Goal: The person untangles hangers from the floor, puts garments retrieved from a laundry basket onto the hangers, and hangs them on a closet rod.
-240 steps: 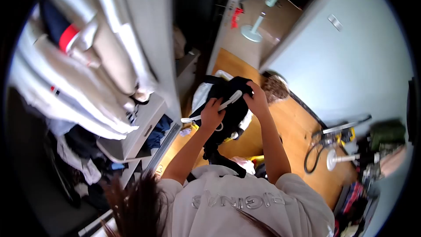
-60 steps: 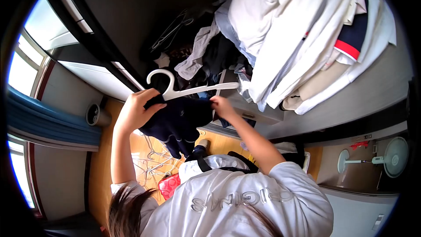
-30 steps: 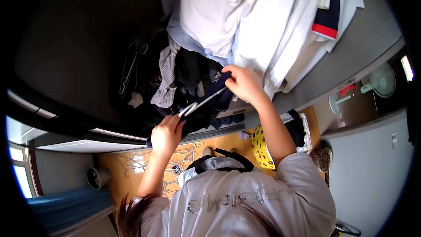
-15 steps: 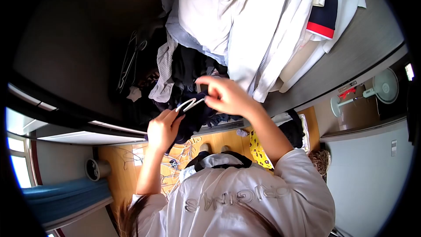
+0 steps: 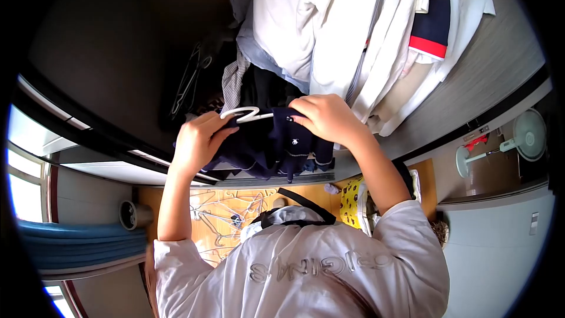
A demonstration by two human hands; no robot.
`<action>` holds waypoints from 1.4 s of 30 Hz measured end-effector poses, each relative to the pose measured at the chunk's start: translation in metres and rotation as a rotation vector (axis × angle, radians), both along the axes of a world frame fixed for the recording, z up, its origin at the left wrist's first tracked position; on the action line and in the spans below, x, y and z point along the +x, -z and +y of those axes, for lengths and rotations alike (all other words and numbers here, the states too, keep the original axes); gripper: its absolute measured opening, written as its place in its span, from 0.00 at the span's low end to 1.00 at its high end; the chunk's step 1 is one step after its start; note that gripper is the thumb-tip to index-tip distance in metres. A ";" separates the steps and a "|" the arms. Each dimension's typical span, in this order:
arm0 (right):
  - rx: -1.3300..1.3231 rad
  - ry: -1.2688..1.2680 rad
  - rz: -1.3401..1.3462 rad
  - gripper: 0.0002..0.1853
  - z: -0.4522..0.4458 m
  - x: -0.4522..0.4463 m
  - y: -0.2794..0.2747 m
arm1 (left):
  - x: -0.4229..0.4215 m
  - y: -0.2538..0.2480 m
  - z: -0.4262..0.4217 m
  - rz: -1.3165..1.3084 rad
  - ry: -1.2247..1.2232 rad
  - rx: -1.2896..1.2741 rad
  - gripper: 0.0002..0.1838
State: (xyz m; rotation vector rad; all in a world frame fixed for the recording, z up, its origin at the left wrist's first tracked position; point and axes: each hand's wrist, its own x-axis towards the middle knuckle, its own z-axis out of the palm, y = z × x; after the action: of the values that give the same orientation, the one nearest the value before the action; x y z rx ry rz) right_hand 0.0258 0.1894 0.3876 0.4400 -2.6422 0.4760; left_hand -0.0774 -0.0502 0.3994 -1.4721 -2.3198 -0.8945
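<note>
A navy garment (image 5: 286,147) with a small white emblem hangs in front of me, a white hanger (image 5: 254,116) inside its neck opening. My left hand (image 5: 200,140) is closed on the garment's shoulder, beside the hanger's hook. Across from it, my right hand (image 5: 331,119) pinches the other shoulder close to the emblem. The garment's lower part hangs over the wardrobe's front edge. Directly behind it, white shirts (image 5: 338,35) hang in the wardrobe, and a striped garment (image 5: 235,79) is partly hidden.
Several loose hangers (image 5: 226,215) lie on the wooden floor below. A yellow patterned bag (image 5: 352,203) stands to the right of my feet. Bare hangers (image 5: 187,79) are inside the dark wardrobe at left. A pale green fan (image 5: 529,134) is at far right, a bin (image 5: 134,215) at left.
My right hand has come down onto the garment's shoulder and grips it. The navy garment is now spread between both hands, and my left hand has moved left and up.
</note>
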 end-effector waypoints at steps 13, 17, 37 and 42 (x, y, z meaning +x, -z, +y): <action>-0.132 0.027 -0.042 0.10 0.029 0.004 -0.019 | 0.008 -0.032 0.016 0.187 -0.056 -0.035 0.10; -0.261 0.031 -0.132 0.09 0.031 0.015 -0.042 | 0.000 -0.027 0.022 0.078 0.000 0.043 0.10; -0.258 0.224 -0.160 0.13 0.024 0.023 -0.095 | -0.040 -0.026 0.064 0.063 -0.015 0.549 0.33; -0.312 0.319 0.004 0.14 0.033 0.002 -0.124 | -0.034 0.004 0.091 0.013 0.110 0.563 0.37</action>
State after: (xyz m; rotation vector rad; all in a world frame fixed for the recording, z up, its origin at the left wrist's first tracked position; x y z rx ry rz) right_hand 0.0276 0.2224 0.5118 -0.0761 -2.5068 0.7608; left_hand -0.1116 0.0405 0.3958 -1.3481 -1.7708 -1.4143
